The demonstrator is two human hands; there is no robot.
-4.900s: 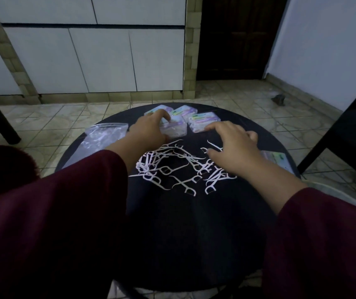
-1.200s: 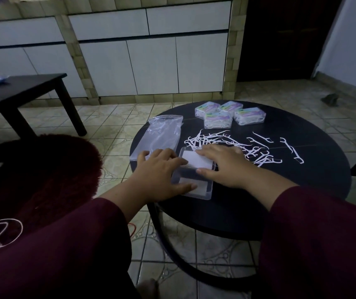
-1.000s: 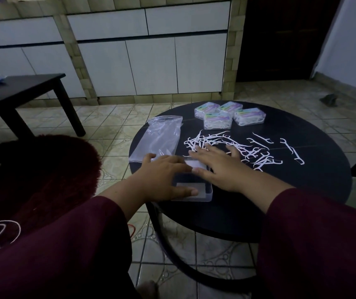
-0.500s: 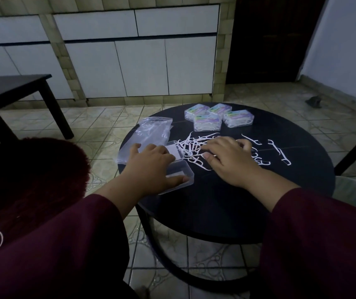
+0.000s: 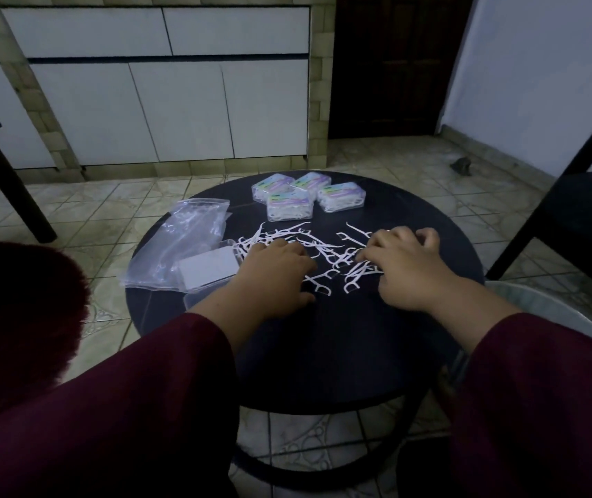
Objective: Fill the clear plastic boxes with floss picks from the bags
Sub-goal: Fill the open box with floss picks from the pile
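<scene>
Both hands down on the round black table [image 5: 323, 354], working the loose floss picks [image 5: 326, 253] scattered across its middle.

Left hand [image 5: 276, 273]: palm down on the left part of the pile, fingers bent over the picks, thumb out toward the near side. Can't tell whether it actually has any pinched; the fingertips are hidden by the back of the hand.

Right hand [image 5: 405, 267]: on the right part of the pile, fingers curled down onto picks, knuckles up. Looks like it's gathering or pinching some, but the grip itself is hidden, so can't confirm.

Open clear box [image 5: 208, 273]: just left of the left hand, at the table's left edge, white card or label visible in it. It overlaps the near end of the clear plastic bag [image 5: 183, 246], which lies flat beside it and hangs slightly past the table rim.

Filled boxes [image 5: 307, 195]: four closed ones with coloured labels, clustered at the far side of the table, well apart from both hands.

Dark red sleeves on both arms. Tiled floor below, dark chair to the right.
</scene>
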